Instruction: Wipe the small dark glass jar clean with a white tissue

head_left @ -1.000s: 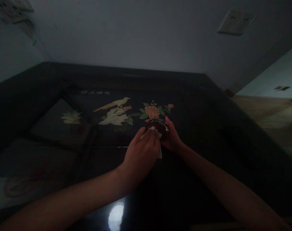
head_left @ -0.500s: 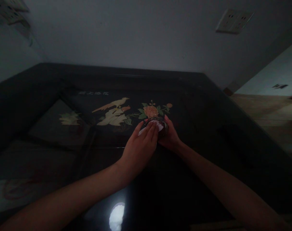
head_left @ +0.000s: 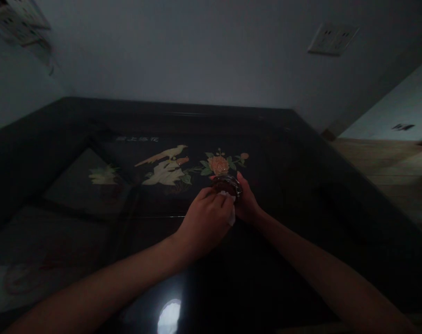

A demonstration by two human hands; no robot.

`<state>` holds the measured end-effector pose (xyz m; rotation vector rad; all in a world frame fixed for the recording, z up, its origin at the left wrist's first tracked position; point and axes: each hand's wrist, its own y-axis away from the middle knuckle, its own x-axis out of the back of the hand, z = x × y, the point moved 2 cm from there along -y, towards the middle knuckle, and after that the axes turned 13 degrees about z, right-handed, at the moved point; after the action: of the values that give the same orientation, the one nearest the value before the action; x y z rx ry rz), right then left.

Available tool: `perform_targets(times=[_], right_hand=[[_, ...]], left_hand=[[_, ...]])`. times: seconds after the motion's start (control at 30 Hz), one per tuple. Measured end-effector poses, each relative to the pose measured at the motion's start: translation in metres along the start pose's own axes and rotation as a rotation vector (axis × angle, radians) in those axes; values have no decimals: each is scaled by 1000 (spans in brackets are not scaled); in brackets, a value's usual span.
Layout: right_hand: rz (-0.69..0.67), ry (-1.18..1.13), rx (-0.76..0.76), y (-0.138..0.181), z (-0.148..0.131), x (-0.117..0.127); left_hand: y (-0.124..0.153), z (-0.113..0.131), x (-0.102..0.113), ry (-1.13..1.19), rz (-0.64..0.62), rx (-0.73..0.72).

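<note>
My right hand grips a dark, shiny round object by its right side, fingers curled behind it. It has a glossy rim, like a small dish or lid, but its exact kind is too dim to make out. A crumpled white tissue is pinched in my left hand, whose fingers are bent against the object's near side. Both hands are close together over a glossy black tabletop. The palms and the object's underside are hidden.
The tabletop bears a coloured bird, an orange flower and pale written characters. It meets a grey wall with a socket plate at right and more sockets at left. Wooden flooring shows beyond the right edge.
My left hand has drawn the tissue back toward me, its fingers now more bent, so more of the round object's dark face shows. My right hand keeps its grip. The view has shifted slightly.
</note>
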<state>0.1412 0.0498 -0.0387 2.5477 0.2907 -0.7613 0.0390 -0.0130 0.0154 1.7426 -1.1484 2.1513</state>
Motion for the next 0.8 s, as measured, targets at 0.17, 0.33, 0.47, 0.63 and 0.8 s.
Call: perform_targets(times=[0.17,0.33,0.47,0.63,0.8], right_hand=[[7,-49,63,0,-4,1],[80,-180,229,-5,-8,8],[103,-267,264,-10,-9,14],[162,-299,324,-11,-12,18],[242,-368,409,-8,-11,21]], left_hand=[[-3,-12,4,267,77,69],[-10,-34,24,188,228,84],[-12,-45,31,125,277,89],[-10,-45,18,16,142,91],[4,-36,-7,-33,-47,145]])
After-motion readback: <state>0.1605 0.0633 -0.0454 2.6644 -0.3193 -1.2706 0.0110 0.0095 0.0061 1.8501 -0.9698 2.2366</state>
